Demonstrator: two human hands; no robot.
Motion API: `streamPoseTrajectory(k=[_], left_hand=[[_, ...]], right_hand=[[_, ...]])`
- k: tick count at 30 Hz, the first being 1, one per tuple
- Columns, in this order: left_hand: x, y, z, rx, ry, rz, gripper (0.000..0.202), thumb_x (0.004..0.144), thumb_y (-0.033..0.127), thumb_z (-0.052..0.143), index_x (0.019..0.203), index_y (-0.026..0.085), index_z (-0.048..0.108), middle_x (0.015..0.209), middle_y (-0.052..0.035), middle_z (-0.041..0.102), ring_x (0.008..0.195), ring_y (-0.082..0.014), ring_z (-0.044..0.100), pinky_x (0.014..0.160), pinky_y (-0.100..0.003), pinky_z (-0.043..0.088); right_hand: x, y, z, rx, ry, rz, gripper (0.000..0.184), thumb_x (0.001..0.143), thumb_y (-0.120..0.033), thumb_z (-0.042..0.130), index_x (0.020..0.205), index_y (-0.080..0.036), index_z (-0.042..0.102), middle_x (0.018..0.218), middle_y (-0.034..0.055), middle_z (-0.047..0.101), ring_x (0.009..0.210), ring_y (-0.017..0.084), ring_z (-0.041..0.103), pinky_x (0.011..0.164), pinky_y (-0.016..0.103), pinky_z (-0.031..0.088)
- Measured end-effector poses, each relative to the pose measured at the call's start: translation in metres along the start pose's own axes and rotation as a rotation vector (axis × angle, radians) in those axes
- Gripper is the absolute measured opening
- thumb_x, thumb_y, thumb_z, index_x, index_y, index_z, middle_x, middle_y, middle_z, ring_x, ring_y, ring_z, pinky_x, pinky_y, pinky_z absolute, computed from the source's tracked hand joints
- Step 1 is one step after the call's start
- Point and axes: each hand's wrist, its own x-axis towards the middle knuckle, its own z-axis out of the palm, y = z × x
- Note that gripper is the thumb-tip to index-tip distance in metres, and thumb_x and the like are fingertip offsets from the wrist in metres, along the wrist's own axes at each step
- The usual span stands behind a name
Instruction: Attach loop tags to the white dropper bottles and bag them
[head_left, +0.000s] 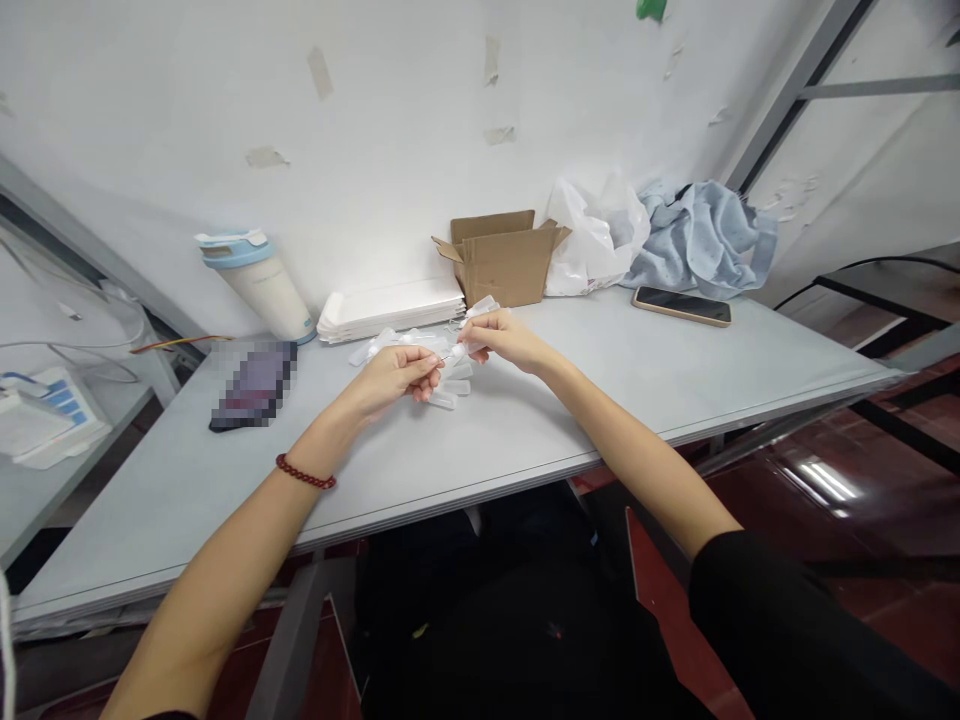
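Over the middle of the table, my left hand [405, 375] is closed in a pinch. A thin, dark, pin-like piece [445, 357] shows at its fingertips. Close beside it, my right hand [501, 338] is also closed, its fingertips on a small white plastic piece [457, 351]. The two hands nearly meet there, and the fingers hide most of both pieces. Under and around them lie several small translucent plastic tubes [442, 399]. More of these tubes [375, 345] lie behind my left hand.
Behind my hands are a stack of white envelopes [397, 306], an open cardboard box [506, 268] and a white plastic bag [592, 240]. A phone [681, 306] and a light blue cloth [697, 240] lie to the right. A tumbler [262, 290] and a dark pouch-like item [255, 385] are left.
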Motion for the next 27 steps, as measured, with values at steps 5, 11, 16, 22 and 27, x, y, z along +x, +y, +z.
streamPoseTrajectory(k=[5,11,16,22,27], left_hand=[[0.000,-0.001,0.000,-0.033,-0.012,-0.012,0.034,0.071,0.044,0.077,0.067,0.014,0.060,0.064,-0.0005,0.058,0.050,-0.0085,0.050,0.051,-0.023,0.041],[0.001,-0.002,0.000,-0.049,-0.005,-0.015,0.036,0.070,0.045,0.077,0.067,0.014,0.060,0.064,-0.0006,0.058,0.050,-0.0085,0.049,0.051,-0.024,0.041],[0.001,-0.002,0.002,-0.047,0.021,-0.014,0.035,0.070,0.044,0.077,0.066,0.015,0.059,0.062,-0.0002,0.057,0.049,-0.0082,0.049,0.051,-0.023,0.041],[0.001,-0.004,0.007,-0.051,0.124,0.012,0.029,0.073,0.038,0.073,0.068,0.015,0.057,0.060,0.0013,0.056,0.048,-0.0079,0.049,0.051,-0.023,0.042],[0.004,-0.010,0.014,0.005,0.259,0.044,0.022,0.077,0.034,0.067,0.073,0.014,0.057,0.058,0.0024,0.056,0.045,-0.0081,0.050,0.048,-0.023,0.040]], right_hand=[[0.000,0.000,0.000,0.003,0.001,0.000,0.021,0.079,-0.027,0.056,0.062,-0.014,0.057,0.047,-0.0045,0.049,0.048,0.007,0.044,0.053,0.023,0.036],[-0.001,-0.001,0.001,-0.014,-0.007,0.012,0.023,0.080,-0.028,0.056,0.061,-0.014,0.057,0.047,-0.0042,0.050,0.049,0.007,0.044,0.054,0.023,0.036],[-0.001,-0.001,0.001,-0.067,0.001,0.008,0.025,0.081,-0.028,0.056,0.059,-0.015,0.055,0.049,-0.0036,0.050,0.051,0.008,0.045,0.056,0.023,0.037],[-0.001,-0.002,0.011,-0.152,0.129,0.006,0.017,0.081,-0.025,0.056,0.067,-0.015,0.057,0.051,-0.0044,0.051,0.051,0.008,0.046,0.054,0.021,0.037],[-0.002,0.000,0.021,-0.177,0.180,0.016,0.016,0.081,-0.019,0.054,0.066,-0.015,0.054,0.049,-0.0055,0.049,0.048,0.006,0.043,0.050,0.019,0.033]])
